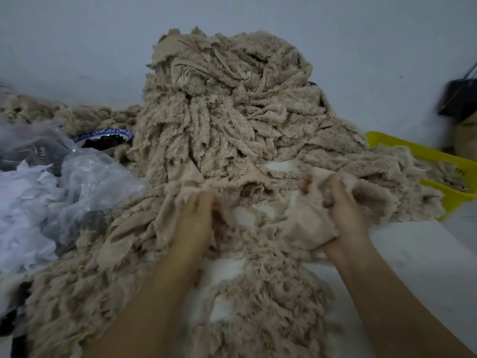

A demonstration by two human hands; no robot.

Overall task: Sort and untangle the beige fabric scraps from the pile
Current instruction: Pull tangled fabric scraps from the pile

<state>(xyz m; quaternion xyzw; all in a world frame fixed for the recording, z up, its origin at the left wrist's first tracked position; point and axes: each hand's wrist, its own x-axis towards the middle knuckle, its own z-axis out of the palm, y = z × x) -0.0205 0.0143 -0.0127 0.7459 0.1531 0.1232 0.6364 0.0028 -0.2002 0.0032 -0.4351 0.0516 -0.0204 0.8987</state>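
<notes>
The big pile (pixel 227 104) of beige fabric scraps (pixel 258 301) sits in the middle of the white table (pixel 426 267) and spills toward the near edge. The left hand (pixel 196 218) has its fingers curled into the scraps near the middle. The right hand (pixel 340 210) squeezes a bunch of the same scraps just to the right. To do this well, I think the hands should pull apart slowly and shake the strips loose. They should not yank, or the knots may get tighter. The scraps are long, thin strips with fuzzy, frayed edges, and some are smooth and flat. A yellow basket (pixel 418 151) sits on the right. A crinkly clear plastic bag (pixel 90 182) lies on the left.
</notes>
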